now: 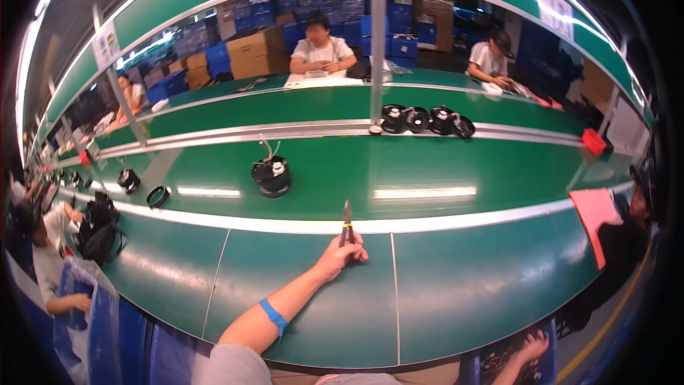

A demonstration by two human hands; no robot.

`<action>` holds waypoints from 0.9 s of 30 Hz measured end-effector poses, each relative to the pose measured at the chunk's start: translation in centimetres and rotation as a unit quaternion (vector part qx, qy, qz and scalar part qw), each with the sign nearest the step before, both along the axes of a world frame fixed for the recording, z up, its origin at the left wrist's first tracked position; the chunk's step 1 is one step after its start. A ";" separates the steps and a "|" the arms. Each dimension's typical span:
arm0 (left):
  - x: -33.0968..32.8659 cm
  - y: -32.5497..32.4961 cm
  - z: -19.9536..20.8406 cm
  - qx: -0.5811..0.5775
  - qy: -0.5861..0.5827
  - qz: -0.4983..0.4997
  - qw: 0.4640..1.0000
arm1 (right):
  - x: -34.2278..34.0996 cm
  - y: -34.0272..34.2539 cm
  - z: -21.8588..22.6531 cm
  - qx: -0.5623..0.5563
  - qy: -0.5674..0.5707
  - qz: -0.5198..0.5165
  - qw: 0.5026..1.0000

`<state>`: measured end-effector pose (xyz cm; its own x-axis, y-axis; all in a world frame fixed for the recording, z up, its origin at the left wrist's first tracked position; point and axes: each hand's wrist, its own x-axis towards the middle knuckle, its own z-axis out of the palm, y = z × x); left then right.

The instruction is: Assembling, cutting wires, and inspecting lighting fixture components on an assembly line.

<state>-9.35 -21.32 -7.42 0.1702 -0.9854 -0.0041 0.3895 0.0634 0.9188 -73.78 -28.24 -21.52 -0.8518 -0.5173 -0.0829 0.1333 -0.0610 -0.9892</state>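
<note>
My left hand point(343, 254) is closed around the dark handles of a pair of pliers point(348, 215). Their jaws point away from me over the metal strip along the bench's far edge, and a bit of yellow shows near the pivot. A blue strap point(273, 316) circles my left forearm. Low on the right, my right hand point(533, 347) is held over a blue bin point(547, 363) of small dark parts, its fingers apart with nothing visible in them. Beyond the pliers, a round black motor-like unit point(271, 177) with pale wires stands on the green belt.
Several black round units point(427, 120) line the far metal ledge. A black ring point(158, 197) and another dark unit point(128, 180) lie on the belt at left. A pink sheet point(597, 219) is at the right bench end. Co-workers sit across the belt and on both sides.
</note>
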 end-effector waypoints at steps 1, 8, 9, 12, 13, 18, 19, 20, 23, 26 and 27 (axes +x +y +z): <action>-0.7 -0.7 0.3 -0.005 -0.006 -0.014 1.000 | -2.5 1.1 0.8 -0.090 0.086 -0.066 0.990; -1.3 -1.5 0.5 -0.006 -0.033 -0.036 0.999 | 20.7 -0.2 18.6 -0.251 0.231 0.247 0.907; -1.3 -1.5 0.5 -0.003 -0.049 -0.034 0.998 | 23.1 -1.4 17.9 -0.262 0.246 0.378 0.853; -0.9 -1.3 0.0 0.028 -0.049 -0.012 0.998 | 33.9 -2.2 18.5 -0.183 0.163 0.702 0.668; -0.8 -1.8 -0.8 0.028 -0.052 -0.008 0.998 | 37.0 -2.7 17.9 -0.162 0.137 0.756 0.619; -0.9 -2.2 -1.0 0.007 0.059 -0.001 0.998 | 48.3 -3.8 14.0 -0.081 0.043 0.828 0.553; -0.7 -2.1 -1.2 -0.002 0.060 0.009 0.998 | 49.8 -3.5 13.1 -0.089 0.038 0.837 0.539; -0.8 -1.9 -1.3 -0.011 0.062 0.017 0.998 | 50.8 -3.0 13.0 -0.090 0.034 0.843 0.530; -1.4 -1.9 -1.2 -0.039 0.060 0.066 0.995 | 51.6 -2.0 13.6 -0.129 0.050 0.843 0.519; -1.5 -2.0 -1.0 -0.025 0.045 0.031 0.998 | 49.9 -1.8 14.5 -0.127 0.043 0.842 0.522; -1.2 -2.1 -1.2 -0.019 0.044 0.008 0.999 | 50.0 -1.7 14.6 -0.140 0.044 0.839 0.524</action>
<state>-10.52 -23.38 -8.60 0.1859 -0.9824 0.0177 0.4675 0.1043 0.8778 -23.83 -29.97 -6.88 0.8279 -0.5251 0.1971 0.1862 -0.0742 -0.9797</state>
